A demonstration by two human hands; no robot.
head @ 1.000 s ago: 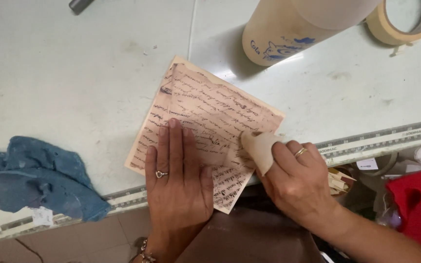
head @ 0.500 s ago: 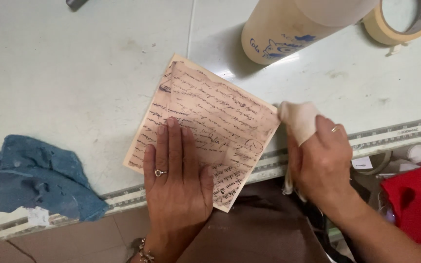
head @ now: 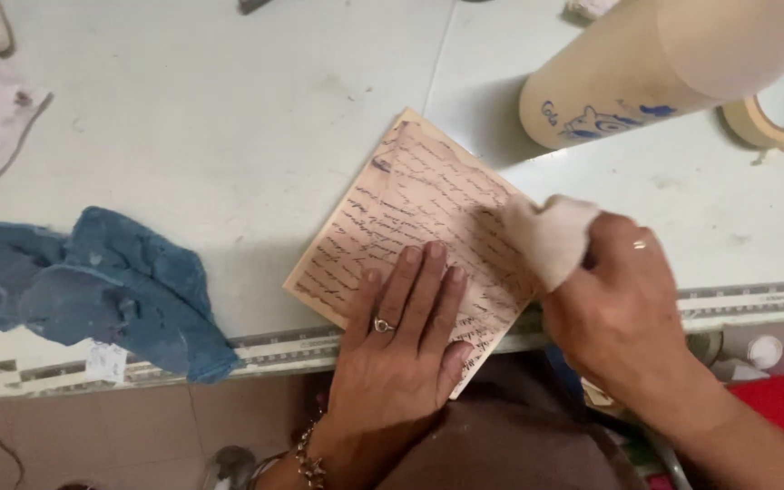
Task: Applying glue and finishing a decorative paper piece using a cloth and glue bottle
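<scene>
A pale table [head: 183, 118] is filling the frame. A large cardboard roll [head: 628, 82] is lying at the upper right, a blue rag [head: 111, 290] at the lower left. A script-covered sheet [head: 410, 227] is lying at centre. The left hand [head: 401, 354] is pressing flat on it, grip spread wide. The right hand [head: 619, 308] is gripping a small pale cloth pad [head: 551, 236] against the sheet's right edge.

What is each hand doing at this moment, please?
Left hand: open, flat on the handwritten sheet.
Right hand: closed on a pale wad of cloth at the sheet's edge.
</scene>
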